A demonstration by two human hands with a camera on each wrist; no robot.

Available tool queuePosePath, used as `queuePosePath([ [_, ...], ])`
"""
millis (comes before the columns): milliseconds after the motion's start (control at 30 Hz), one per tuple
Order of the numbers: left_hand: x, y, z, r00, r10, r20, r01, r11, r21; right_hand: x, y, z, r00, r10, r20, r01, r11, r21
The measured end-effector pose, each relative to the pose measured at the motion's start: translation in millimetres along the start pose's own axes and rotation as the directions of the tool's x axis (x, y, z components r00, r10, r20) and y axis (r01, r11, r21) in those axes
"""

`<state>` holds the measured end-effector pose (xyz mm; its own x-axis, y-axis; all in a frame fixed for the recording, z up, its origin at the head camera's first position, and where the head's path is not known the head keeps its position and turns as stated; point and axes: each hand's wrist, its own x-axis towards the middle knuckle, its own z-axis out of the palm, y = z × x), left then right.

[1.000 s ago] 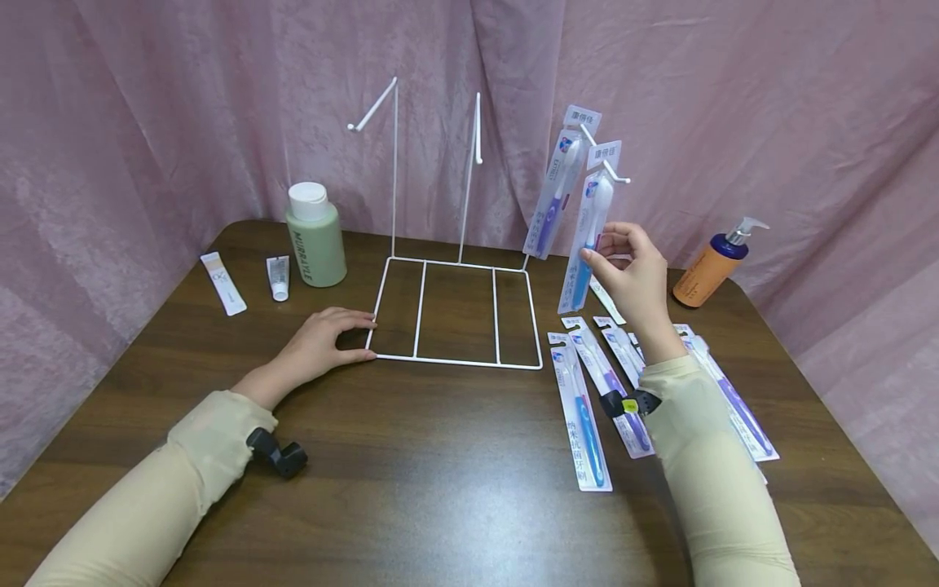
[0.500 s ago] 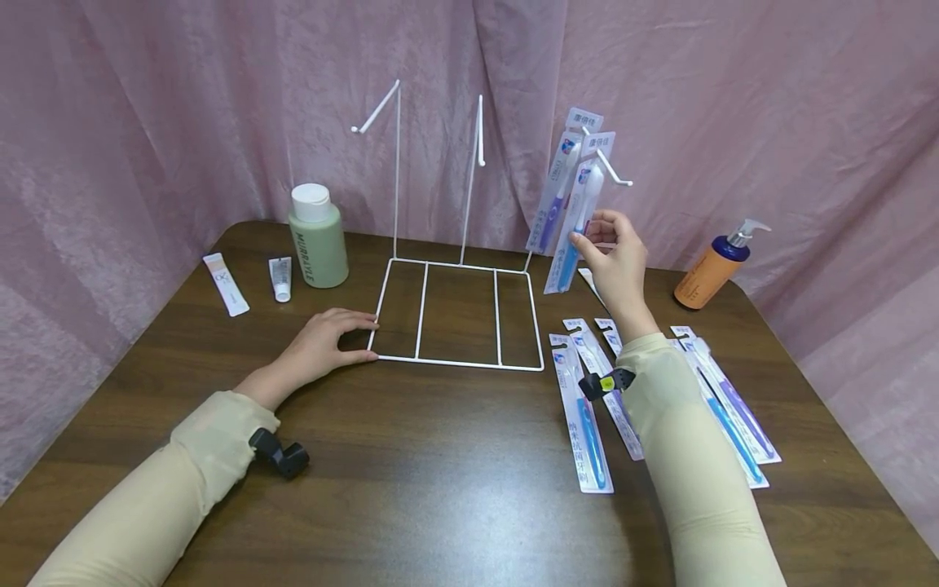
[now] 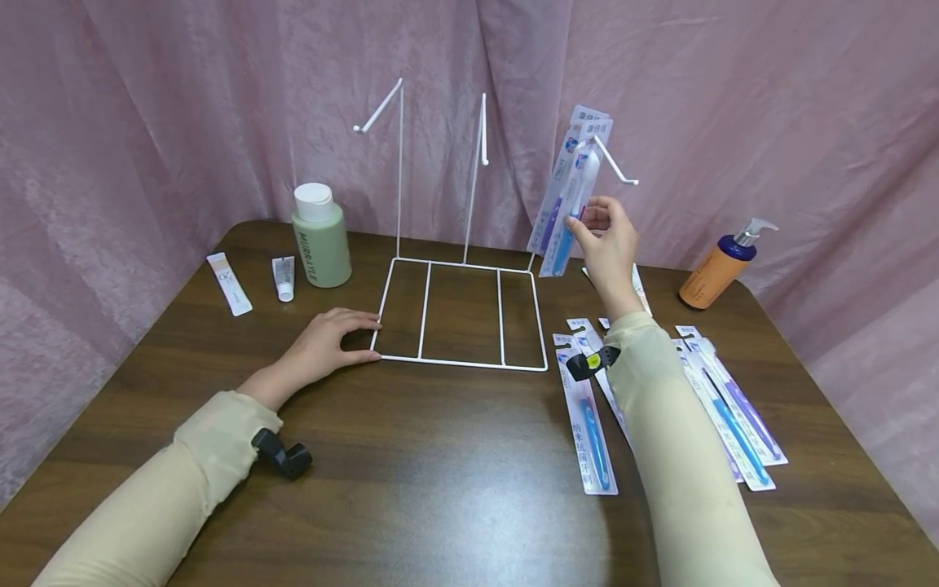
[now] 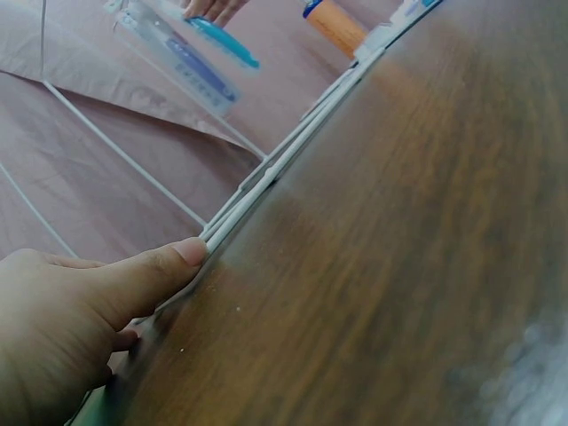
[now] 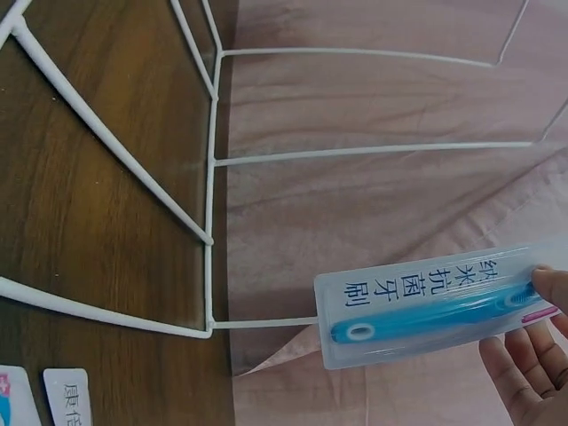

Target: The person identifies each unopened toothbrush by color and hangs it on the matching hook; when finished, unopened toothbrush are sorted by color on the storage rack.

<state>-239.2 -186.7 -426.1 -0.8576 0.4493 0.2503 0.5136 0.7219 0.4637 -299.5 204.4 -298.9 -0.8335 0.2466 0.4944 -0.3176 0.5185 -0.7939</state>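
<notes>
Pinching a packaged blue toothbrush [image 3: 572, 204] on the right hook [image 3: 610, 158], the right hand [image 3: 612, 242] is presumably aligning it; the left hand [image 3: 328, 344] (thumb and fingers parted) is touching the wire rack [image 3: 462, 364], likely bracing it.

Purple toothbrush [image 3: 552, 224]: partly behind the blue pack [image 3: 575, 194], one o'clock.
Flat packs [image 3: 729, 417]: some under the sleeve [image 3: 685, 448], four o'clock; count hard to tell.

The person's left forearm [image 3: 150, 485] angled in low, left hand [image 3: 323, 344] reaching inward, thumb parted from near-straight fingers, right forearm [image 3: 682, 440] stretched farther forward, right hand [image 3: 613, 249] raised higher, thumb and fingertips pinching
</notes>
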Motion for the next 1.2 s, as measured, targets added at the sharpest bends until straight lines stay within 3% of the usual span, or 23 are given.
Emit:
queuePosePath([
  [467, 1.1, 3.4, -0.1, 1.0, -0.006, 0.017, 0.006, 1.0, 0.014, 12.8, -0.9, 6.9, 1.0, 0.019, -0.006, -0.02, 1.0, -0.021],
  [1200, -0.7, 0.8, -0.1, 1.0, -0.008, 0.009, 0.008, 1.0, 0.009, 18.1, -2.0, -11.1, 0.993, 0.022, 0.117, 0.003, 0.979, -0.204],
])
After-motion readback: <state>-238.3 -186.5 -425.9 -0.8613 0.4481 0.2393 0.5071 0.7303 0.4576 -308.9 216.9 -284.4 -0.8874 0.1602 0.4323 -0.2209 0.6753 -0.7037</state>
